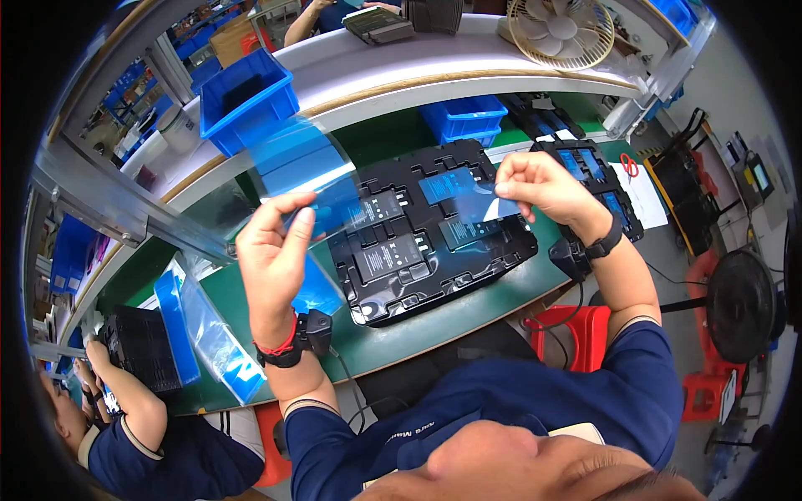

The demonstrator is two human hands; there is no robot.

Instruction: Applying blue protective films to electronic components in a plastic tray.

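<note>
Head view: right hand pinches clear film extending leftward above battery tray's right side; left hand, apart, apparently grips blue-tinted sheet.

Bright light, white glare on the clear film, fisheye curvature toward dark corners

My left hand curls left of the black tray, my right hand pinching near its right edge.
</note>
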